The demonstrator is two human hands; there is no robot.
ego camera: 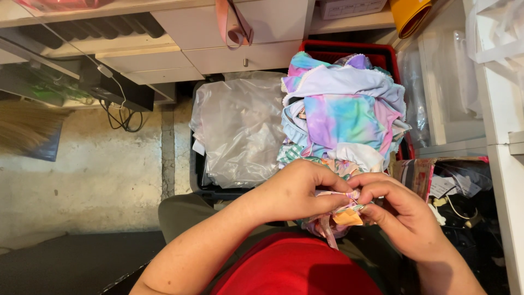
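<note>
Pastel tie-dye against red, grey and cream

The pile of garments (pixel 345 114) at far right swirls in lilac, turquoise, pink and white tie-dye, with a green-and-white checked piece at its near left edge, heaped in a red crate (pixel 349 50). The small fabric piece (pixel 341 216) near centre mixes pink, lilac and orange. Left of the pile, the plastic bags (pixel 240 128) are clear and greyish. The shirt (pixel 295 267) nearest is bright red, the floor (pixel 82 169) pale cream-grey, the drawers (pixel 218 38) off-white, the roll (pixel 409 13) at far right mustard yellow.
</note>
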